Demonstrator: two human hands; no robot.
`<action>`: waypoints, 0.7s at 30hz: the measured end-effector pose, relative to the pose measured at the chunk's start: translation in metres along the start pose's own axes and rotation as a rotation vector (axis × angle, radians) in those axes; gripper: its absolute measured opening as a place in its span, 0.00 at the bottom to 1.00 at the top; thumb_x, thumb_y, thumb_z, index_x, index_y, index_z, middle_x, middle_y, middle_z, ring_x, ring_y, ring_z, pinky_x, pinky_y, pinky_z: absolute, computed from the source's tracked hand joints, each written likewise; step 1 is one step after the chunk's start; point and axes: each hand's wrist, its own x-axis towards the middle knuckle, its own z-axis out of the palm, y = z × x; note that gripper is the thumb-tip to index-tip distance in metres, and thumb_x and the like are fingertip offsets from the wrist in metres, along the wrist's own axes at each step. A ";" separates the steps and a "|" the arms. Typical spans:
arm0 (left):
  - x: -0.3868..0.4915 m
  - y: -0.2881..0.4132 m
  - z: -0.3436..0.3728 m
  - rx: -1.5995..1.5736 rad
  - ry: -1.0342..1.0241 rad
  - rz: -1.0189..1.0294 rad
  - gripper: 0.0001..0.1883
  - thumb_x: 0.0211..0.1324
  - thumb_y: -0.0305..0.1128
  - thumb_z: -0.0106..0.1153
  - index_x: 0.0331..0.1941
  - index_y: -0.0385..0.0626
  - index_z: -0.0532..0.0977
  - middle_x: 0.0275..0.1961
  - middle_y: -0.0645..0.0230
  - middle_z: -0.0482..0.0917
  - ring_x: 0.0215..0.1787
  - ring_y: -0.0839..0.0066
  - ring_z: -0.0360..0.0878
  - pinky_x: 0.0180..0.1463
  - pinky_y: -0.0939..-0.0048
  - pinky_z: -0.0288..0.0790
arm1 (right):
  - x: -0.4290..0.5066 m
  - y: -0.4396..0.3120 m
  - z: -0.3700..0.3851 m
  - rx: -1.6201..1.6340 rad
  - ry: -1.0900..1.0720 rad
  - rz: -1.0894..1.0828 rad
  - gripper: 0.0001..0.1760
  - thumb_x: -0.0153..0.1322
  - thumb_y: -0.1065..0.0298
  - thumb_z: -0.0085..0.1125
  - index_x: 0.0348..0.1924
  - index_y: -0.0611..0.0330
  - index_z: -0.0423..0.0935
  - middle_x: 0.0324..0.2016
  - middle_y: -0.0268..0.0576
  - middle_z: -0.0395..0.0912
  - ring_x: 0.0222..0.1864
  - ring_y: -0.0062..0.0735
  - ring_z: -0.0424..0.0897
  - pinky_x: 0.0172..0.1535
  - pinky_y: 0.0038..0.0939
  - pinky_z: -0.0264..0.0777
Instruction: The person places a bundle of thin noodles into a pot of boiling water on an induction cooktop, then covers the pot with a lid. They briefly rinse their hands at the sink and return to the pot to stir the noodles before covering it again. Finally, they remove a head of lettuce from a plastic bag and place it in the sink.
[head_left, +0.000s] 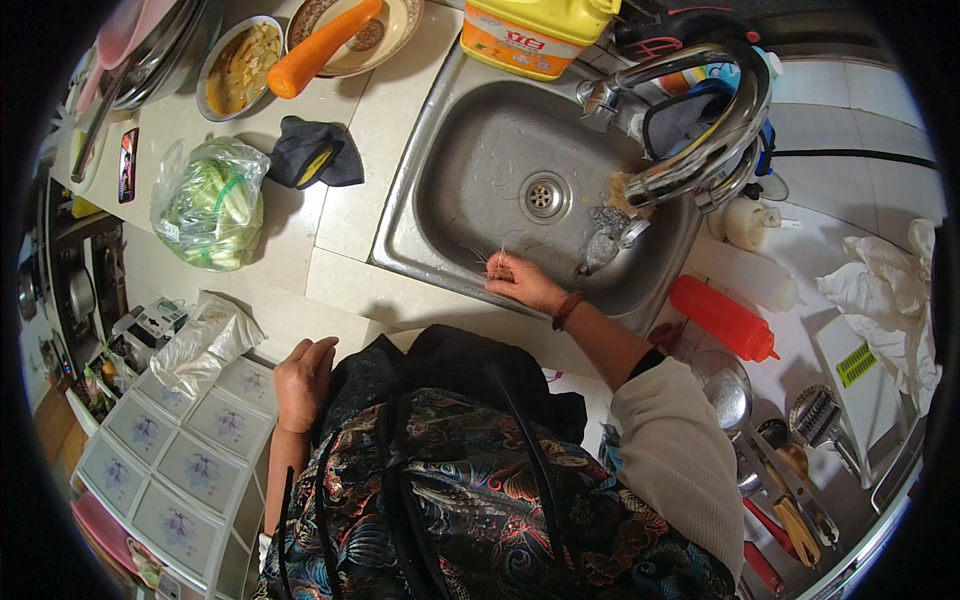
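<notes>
My right hand (525, 281) is over the near side of the stainless steel sink (480, 187). Its fingers close around a small brown bundle (500, 271) with thin pale strands sticking out, perhaps roots; most of it is hidden. Away from the sink, my left hand (304, 382) hangs beside the dark patterned apron (450, 480), fingers loosely bent and slightly apart, with nothing visible in it. A round drain strainer (544, 196) sits in the basin floor. Right of it lie a metal scouring pad (604, 244) and a tan sponge-like piece (621, 193), under the chrome faucet (705, 165).
Left on the counter are a bagged green vegetable (214, 206), a dark cloth (315, 154), a carrot (322, 49) across a patterned bowl, and a food bowl (244, 67). A yellow detergent jug (536, 34) stands behind the sink. A red squeeze bottle (724, 319) lies right.
</notes>
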 end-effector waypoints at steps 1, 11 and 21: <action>0.000 0.000 0.001 0.002 0.000 0.003 0.07 0.56 0.27 0.64 0.39 0.49 0.82 0.28 0.61 0.78 0.26 0.57 0.79 0.29 0.61 0.73 | -0.001 0.003 0.000 0.067 -0.004 0.003 0.14 0.71 0.64 0.65 0.43 0.60 0.71 0.36 0.31 0.74 0.41 0.21 0.73 0.50 0.27 0.70; 0.001 -0.002 -0.001 0.013 -0.019 0.014 0.07 0.56 0.26 0.63 0.39 0.48 0.82 0.28 0.61 0.78 0.26 0.57 0.79 0.29 0.61 0.73 | 0.012 -0.007 -0.064 0.238 0.194 0.219 0.05 0.77 0.63 0.53 0.40 0.53 0.71 0.30 0.24 0.66 0.30 0.13 0.65 0.35 0.19 0.66; 0.005 0.002 -0.004 0.017 -0.060 0.004 0.07 0.56 0.27 0.63 0.40 0.48 0.82 0.28 0.61 0.78 0.26 0.57 0.79 0.30 0.61 0.72 | 0.084 0.024 -0.112 -0.373 0.307 0.020 0.15 0.75 0.59 0.54 0.46 0.62 0.78 0.35 0.48 0.81 0.43 0.43 0.80 0.49 0.37 0.72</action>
